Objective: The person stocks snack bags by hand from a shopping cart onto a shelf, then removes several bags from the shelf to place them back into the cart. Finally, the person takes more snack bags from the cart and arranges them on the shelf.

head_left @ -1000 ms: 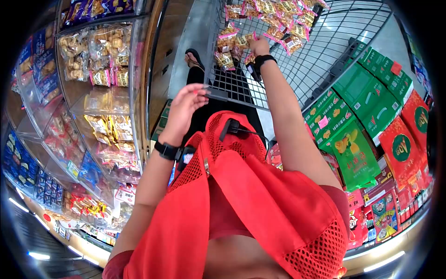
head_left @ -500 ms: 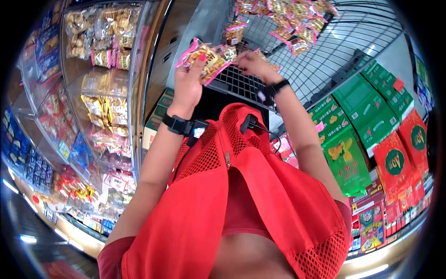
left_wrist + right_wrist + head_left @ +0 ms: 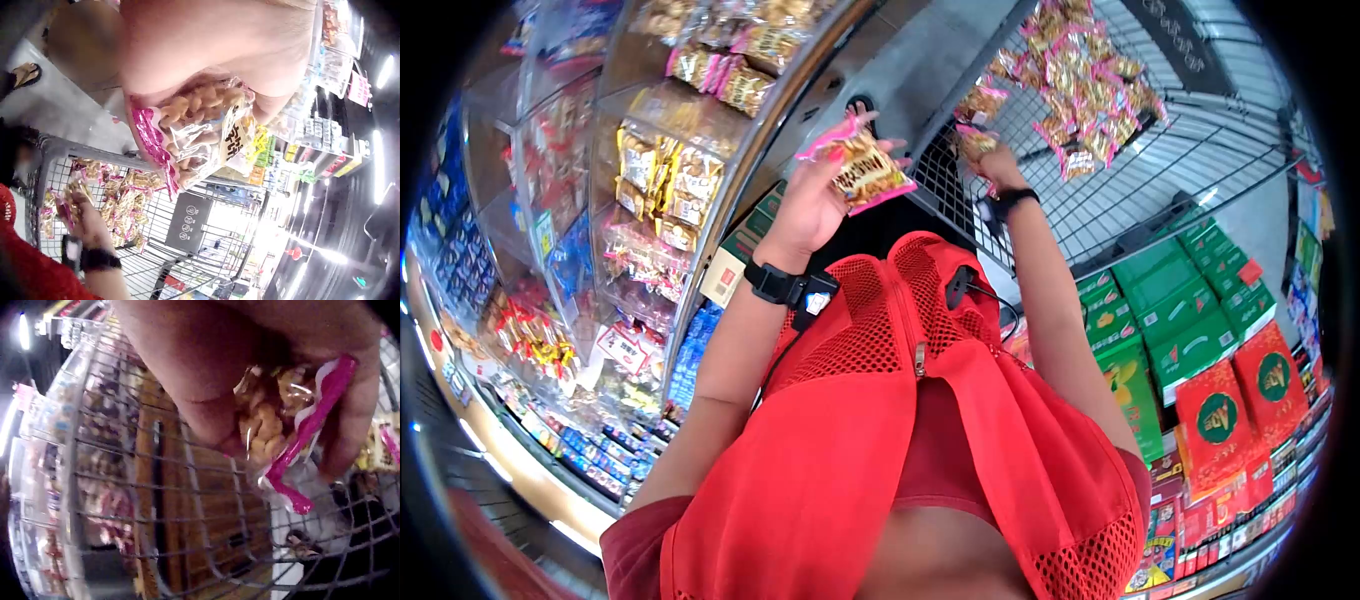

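My left hand holds a clear snack bag with pink ends outside the cart, left of its near edge. In the left wrist view the bag shows round tan pieces and dark print, its top under the hand. Inside the wire cart, my right hand grips a similar bag. The right wrist view shows this bag between thumb and fingers, beside the cart's wires. A pile of like bags lies further in the cart.
Clear shelf bins with packaged snacks line the left side. Green cartons and red gift boxes stand to the right of the cart. A foot in a sandal shows on the grey floor beyond the left hand.
My left hand came up from empty and took a bag, now held farther from the right hand. The right hand has moved back into the cart and grips another bag. The view has shifted.
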The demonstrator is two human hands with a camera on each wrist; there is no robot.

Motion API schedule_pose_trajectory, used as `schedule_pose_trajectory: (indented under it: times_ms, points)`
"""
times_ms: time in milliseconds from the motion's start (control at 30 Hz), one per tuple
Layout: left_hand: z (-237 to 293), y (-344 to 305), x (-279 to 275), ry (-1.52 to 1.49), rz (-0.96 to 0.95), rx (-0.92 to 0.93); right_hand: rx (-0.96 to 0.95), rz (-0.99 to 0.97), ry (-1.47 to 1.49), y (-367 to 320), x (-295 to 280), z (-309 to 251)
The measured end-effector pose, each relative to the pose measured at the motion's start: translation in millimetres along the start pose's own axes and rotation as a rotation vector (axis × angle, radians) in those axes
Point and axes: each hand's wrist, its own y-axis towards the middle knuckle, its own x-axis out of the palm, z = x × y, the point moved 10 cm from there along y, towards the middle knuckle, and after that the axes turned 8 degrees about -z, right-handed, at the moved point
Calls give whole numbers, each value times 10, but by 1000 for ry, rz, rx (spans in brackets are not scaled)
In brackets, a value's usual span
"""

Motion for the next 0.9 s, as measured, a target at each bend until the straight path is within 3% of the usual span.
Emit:
schedule_pose_trajectory:
  times_ms: [67,233,267,400,433,467,500,567,633,667,733,800,900]
  points:
    - [108,-107,1,92,-5,20,-69,-102,297,-575,-153,-400]
    - [469,-196,197,190,-57,28,-364,-124,171,-2426,-87,-2451]
    - [503,-190,217,148,-90,30,-474,-187,251,-2598,61,-2679]
    - [696,-216,131,220,1,67,-476,-375,358,-2925,713,-3393]
    - [727,-237,98,205,-3,64,-565,-328,254,-3016,858,-3638]
    - [742,-254,33,191,-4,61,-768,-174,-114,-3039,920,-3863]
    - [798,-279,-10,179,-4,57,-957,-12,-483,-3066,1057,-4007]
    - [1086,-400,184,-1,-87,107,-826,-107,-198,-2894,1270,-3981]
    - [1297,-542,275,-156,-218,90,-809,-105,-126,-2805,1422,-4032]
    - [1384,-602,241,-175,-190,111,-776,-109,-93,-2716,1499,-4007]
    - [1440,-654,54,104,-169,111,-699,-108,-25,-2591,1647,-3950]
    - [1449,-695,-109,373,-144,108,-742,-10,-50,-2620,1745,-4057]
    - [1681,-766,-128,354,-195,283,-825,94,-54,-2599,1887,-4195]
